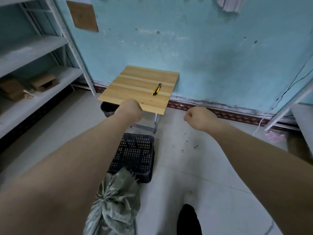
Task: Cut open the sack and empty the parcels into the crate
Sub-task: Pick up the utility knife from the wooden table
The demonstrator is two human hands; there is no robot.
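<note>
Both hands, L (131, 108) & R (199, 118), fisted, holding nothing; sack (116, 197) tied, crate (135, 155) w/o parcels.

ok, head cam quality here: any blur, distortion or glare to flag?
Head view: dim, flat light, no glare; strong wide-angle stretch on both forearms and bowed shelf uprights at left; soft blur at the edges, shelves and woven sack; centre is sharp enough to read the yellow utility knife on the wooden table.

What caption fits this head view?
Both hands empty; knife on table, tied sack beside crate.
</note>
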